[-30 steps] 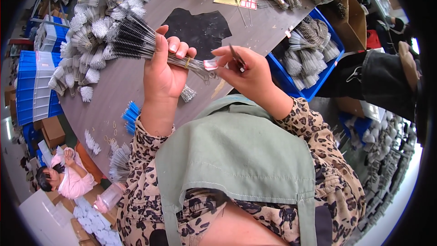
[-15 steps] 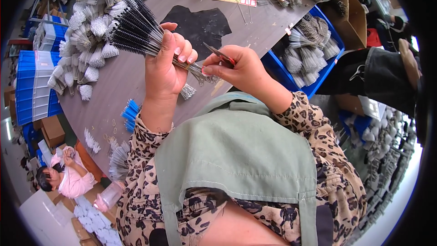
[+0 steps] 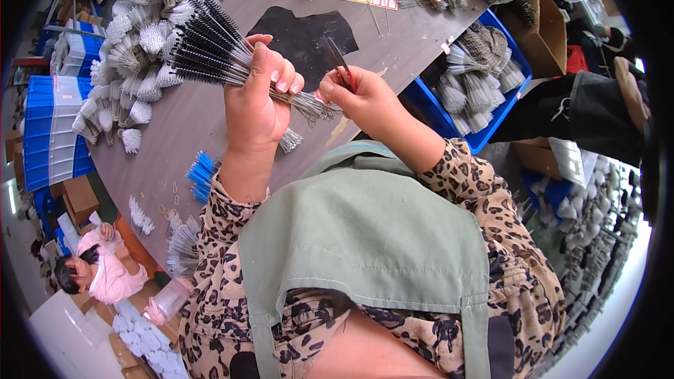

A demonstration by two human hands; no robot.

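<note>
My left hand [image 3: 260,95] is wrapped round a bundle of black-bristled wire brushes [image 3: 202,45]. The bristle ends fan out to the upper left, and the looped wire ends stick out on the right. A thin band goes round the wire stems beside my fingers. In my right hand [image 3: 365,102], closed, are small red-handled scissors [image 3: 338,60], their dark blades slanting up and left. My right fingertips are close to the wire loops; whether they touch them I cannot tell. On the table below lies a black sheet [image 3: 302,35].
White brush bundles [image 3: 144,45] are heaped at the table's left. Blue brushes [image 3: 203,175] lie by my left sleeve. A blue crate [image 3: 495,133] of bundles stands at the right, near an open cardboard box [image 3: 544,28]. Far left sits a person in pink [image 3: 116,274].
My right hand has turned, swinging the scissors' blades from pointing left to pointing more upward. The brush bundle stays in my left hand, nearly where it was.
</note>
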